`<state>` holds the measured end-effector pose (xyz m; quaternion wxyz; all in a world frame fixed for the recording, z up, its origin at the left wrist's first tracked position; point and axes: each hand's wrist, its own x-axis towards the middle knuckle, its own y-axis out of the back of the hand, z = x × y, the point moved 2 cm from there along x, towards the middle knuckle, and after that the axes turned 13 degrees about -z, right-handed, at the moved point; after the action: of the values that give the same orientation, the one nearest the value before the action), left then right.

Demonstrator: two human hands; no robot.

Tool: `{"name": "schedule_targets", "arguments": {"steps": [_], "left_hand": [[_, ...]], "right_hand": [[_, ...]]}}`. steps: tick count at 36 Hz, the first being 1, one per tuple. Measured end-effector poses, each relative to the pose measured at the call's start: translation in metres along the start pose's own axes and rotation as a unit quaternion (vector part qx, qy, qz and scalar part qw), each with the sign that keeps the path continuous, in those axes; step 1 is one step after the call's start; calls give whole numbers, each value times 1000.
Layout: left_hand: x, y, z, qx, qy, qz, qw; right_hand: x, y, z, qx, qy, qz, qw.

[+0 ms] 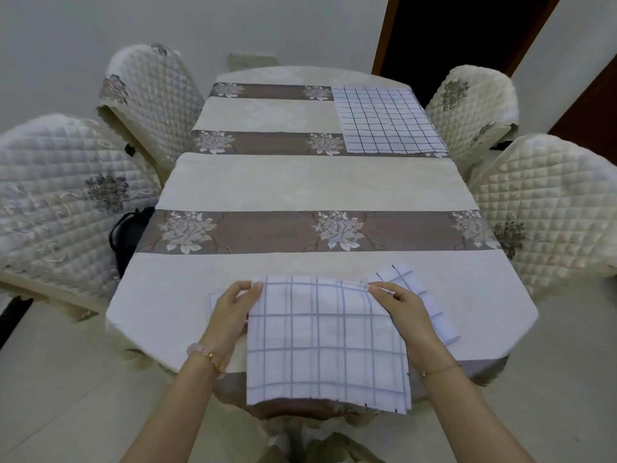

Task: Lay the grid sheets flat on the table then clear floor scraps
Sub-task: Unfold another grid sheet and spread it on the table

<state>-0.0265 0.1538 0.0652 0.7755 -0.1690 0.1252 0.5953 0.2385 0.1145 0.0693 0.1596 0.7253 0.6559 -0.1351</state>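
A white sheet with a pale grey grid (325, 342) hangs over the near edge of the table (310, 185). My left hand (235, 307) pinches its top left corner. My right hand (400, 304) pinches its top right corner. Under it lies another grid sheet (429, 297), flat on the cloth, showing to the right of my right hand and as a sliver left of my left hand. A third grid sheet (385, 120), with dark lines, lies flat at the far right corner of the table.
Quilted covered chairs stand on both sides: two on the left (63, 198) (150, 91) and two on the right (547, 208) (474, 98). A black bag (128, 228) sits on the near left chair. A dark doorway (460, 31) opens behind the table. Pale tiled floor surrounds it.
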Motion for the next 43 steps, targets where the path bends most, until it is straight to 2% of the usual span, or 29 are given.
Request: {"name": "schedule_targets", "arguments": {"steps": [3,6,9,12,15,17,20,22,24,26,29,33,38,43], "left_hand": [[-5,-1,-19,-42,94,-92,990],[-14,-3,-37,-16,130,-114,985],[-22,-11,-58,9,176,-171,969],[-27,-25,-70,9,190,-206,960],[-26,-32,-77,-10,175,-184,967],[-23,-30,-77,-26,164,-134,977],[-20,-21,-73,-28,142,-39,989],[-22,-16,-64,-26,120,-13,992],[-24,-16,-54,-41,95,-5,995],[-26,-18,-44,-55,74,-1,996],[-27,-26,-34,-54,55,-14,997],[-28,-40,-23,-40,43,-19,998],[-30,-50,-15,-29,40,-12,999],[-30,-50,-10,-81,35,-35,995]], "right_hand": [[-2,4,4,18,-15,13,1000],[-3,10,7,43,-17,29,999],[-2,13,9,44,-20,31,998],[0,14,13,47,-26,32,998],[3,16,16,45,-31,54,997],[6,19,19,16,-31,74,997],[9,27,26,-125,-15,117,985],[7,27,26,-262,5,136,955],[1,21,20,-341,47,140,928],[-8,7,12,-336,85,110,932],[-25,-26,0,-228,90,-1,970],[-45,-69,-1,-197,100,-104,970],[-51,-92,3,-155,82,-136,975],[-51,-90,1,-74,92,-142,983]]}}
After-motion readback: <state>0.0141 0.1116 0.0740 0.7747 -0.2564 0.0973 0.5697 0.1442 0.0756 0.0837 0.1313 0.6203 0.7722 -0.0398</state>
